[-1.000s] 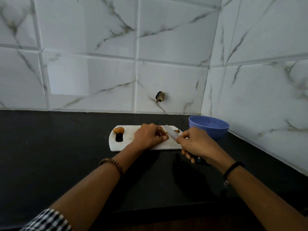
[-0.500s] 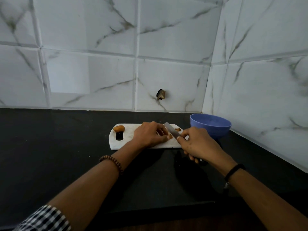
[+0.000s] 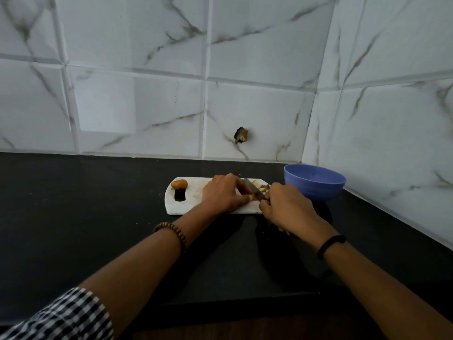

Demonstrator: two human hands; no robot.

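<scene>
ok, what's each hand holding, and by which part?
Right hand grips the knife by its handle. Left hand pinches an orange-brown food piece on the cutting board, fingertips beside the blade.

Blue bowl point(image 3: 315, 185) on black counter point(image 3: 85, 204), near corner; marble tiles point(image 3: 257, 45), chipped hole point(image 3: 241, 135).

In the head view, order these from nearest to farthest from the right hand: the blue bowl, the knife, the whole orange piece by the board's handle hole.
1. Knife: gripped by the right hand, blade over the board.
2. Bowl: just right of that hand, on the counter.
3. Orange piece: board's far left end, beyond the left hand, which holds the piece being cut.
</scene>
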